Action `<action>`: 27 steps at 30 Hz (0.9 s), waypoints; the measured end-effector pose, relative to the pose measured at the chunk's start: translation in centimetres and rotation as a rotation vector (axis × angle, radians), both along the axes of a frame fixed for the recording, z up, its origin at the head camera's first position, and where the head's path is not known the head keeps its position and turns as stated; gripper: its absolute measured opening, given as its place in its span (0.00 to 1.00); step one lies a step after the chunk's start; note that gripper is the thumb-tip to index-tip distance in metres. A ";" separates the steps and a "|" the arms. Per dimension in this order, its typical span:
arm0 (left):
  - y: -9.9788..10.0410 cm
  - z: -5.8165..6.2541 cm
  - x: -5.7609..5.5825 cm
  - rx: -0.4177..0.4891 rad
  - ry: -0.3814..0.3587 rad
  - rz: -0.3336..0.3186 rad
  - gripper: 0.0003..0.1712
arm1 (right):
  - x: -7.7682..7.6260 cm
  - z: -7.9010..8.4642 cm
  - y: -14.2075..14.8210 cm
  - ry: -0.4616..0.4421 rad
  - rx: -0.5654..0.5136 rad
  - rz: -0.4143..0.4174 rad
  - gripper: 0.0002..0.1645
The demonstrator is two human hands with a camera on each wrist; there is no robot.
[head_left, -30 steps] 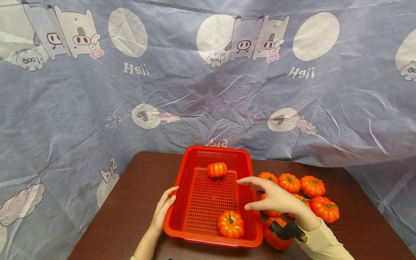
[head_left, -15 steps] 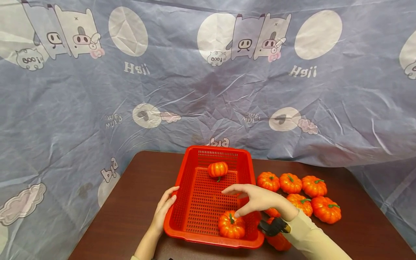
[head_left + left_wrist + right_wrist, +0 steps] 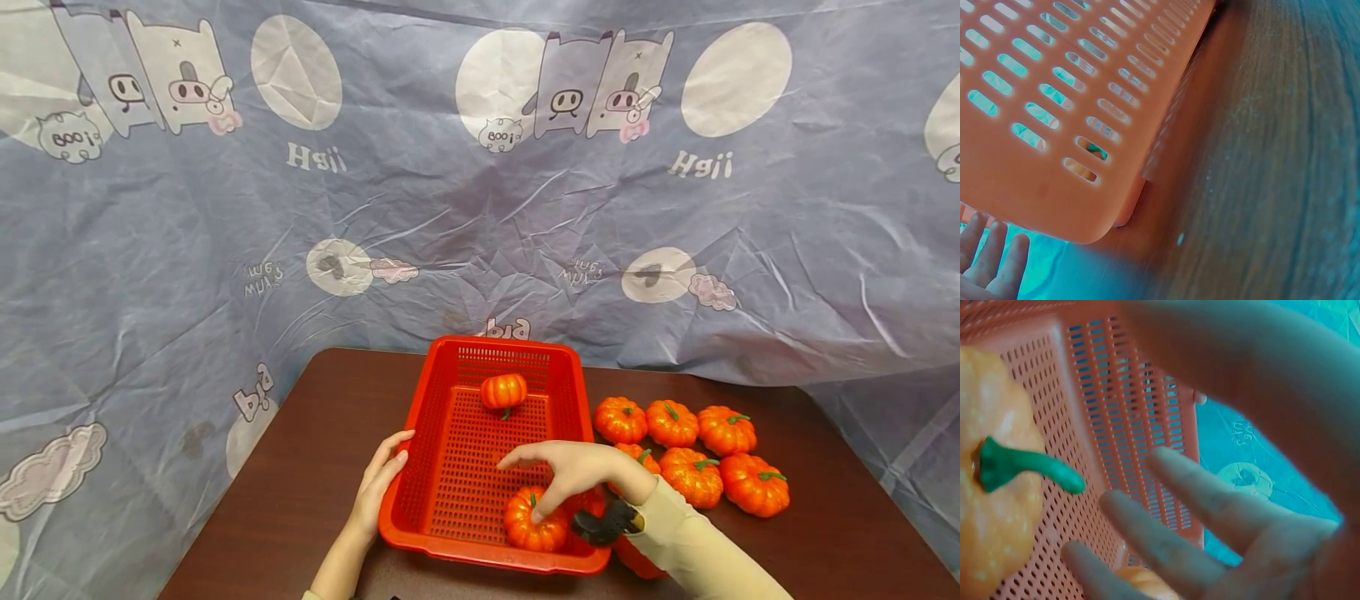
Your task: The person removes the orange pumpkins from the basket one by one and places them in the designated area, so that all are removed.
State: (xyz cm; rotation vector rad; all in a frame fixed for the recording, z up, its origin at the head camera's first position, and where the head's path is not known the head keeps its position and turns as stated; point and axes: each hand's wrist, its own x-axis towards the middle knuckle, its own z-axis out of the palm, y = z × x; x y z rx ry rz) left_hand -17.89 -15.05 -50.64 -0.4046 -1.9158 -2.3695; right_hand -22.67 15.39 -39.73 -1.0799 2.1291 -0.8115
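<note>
A red plastic basket [image 3: 465, 552] with slotted walls stands on the table, holding two small orange pumpkins. My left hand [image 3: 371, 483] rests at its left rim; in the left wrist view, extended fingers [image 3: 1013, 265] lie beside the rim. Over the near pumpkin [image 3: 519, 527] hovers my right hand [image 3: 577, 467], fingers spread and thumb in front of the pumpkin's top; contact cannot be made out. The right wrist view shows this pumpkin's green stem [image 3: 1029, 465] apart from the fingers [image 3: 1160, 550]. The far pumpkin [image 3: 503, 390] lies tipped, stem toward me.
Several more pumpkins [image 3: 690, 477] sit grouped on the brown table [image 3: 315, 450] right of the basket; my right forearm partly covers the nearest. A grey-blue printed sheet [image 3: 450, 200] hangs behind the table. A dark strap [image 3: 603, 525] is on my right wrist.
My right hand has moved left and nearer to me, from above the basket's right wall to over the near pumpkin. My left hand and the basket stay nearly where they were.
</note>
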 end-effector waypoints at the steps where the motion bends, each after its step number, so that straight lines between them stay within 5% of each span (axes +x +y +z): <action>1: 0.0 0.0 0.0 0.001 0.001 0.000 0.22 | 0.0 -0.1 -0.1 -0.009 0.009 0.002 0.41; 13: 0.2 0.1 0.1 0.007 0.009 -0.009 0.22 | -0.3 -1.5 -0.3 -0.111 0.051 0.074 0.42; 27: 0.1 0.1 0.0 0.000 0.010 0.005 0.22 | -0.9 -1.9 0.0 -0.171 -0.080 0.149 0.41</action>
